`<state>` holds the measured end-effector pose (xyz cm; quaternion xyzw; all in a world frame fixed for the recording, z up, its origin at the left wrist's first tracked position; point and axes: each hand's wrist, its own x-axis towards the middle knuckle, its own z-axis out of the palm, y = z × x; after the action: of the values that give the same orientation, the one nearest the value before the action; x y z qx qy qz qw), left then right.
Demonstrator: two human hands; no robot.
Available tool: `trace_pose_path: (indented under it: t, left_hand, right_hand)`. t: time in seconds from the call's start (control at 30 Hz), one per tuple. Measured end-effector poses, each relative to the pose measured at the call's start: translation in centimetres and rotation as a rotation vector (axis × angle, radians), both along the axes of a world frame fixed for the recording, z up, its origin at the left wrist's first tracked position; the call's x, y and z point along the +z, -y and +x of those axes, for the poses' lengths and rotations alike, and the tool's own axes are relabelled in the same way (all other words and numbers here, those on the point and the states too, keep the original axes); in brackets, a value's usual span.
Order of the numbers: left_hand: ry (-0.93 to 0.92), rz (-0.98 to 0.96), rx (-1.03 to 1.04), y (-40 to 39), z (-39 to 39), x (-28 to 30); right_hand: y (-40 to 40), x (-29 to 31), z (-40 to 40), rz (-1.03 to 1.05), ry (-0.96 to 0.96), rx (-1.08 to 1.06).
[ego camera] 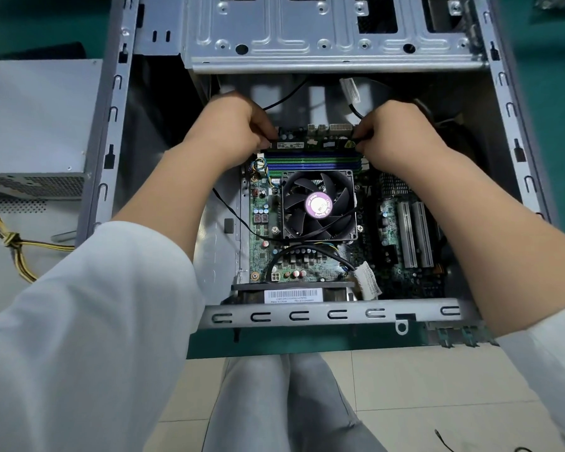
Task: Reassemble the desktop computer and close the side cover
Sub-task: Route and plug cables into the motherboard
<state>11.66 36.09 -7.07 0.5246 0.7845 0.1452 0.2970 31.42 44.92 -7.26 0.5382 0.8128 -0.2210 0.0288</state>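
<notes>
An open grey computer case (307, 313) lies on its side with the green motherboard (265, 220) facing up. A memory stick (310, 144) stands on edge over the blue and green memory slots (310, 159), just beyond the black CPU fan (318, 205). My left hand (232, 125) pinches the stick's left end. At the stick's right end, my right hand (395, 135) pinches it with curled fingers. Whether the stick is seated in a slot is hidden by my fingers.
The silver drive cage (307, 37) spans the far end of the case. A grey power supply (36, 125) with yellow and black cables (17, 249) lies outside to the left. Loose black cables (284, 99) run behind my hands. White expansion slots (415, 236) sit right of the fan.
</notes>
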Motion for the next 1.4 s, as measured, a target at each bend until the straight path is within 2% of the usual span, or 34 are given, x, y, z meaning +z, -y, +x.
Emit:
trace_pose_path:
  t: [1.4]
  left_hand:
    - [-0.046, -0.037, -0.031, 0.02, 0.01, -0.10]
  right_hand:
    - [0.06, 0.44, 0.13, 0.000, 0.020, 0.043]
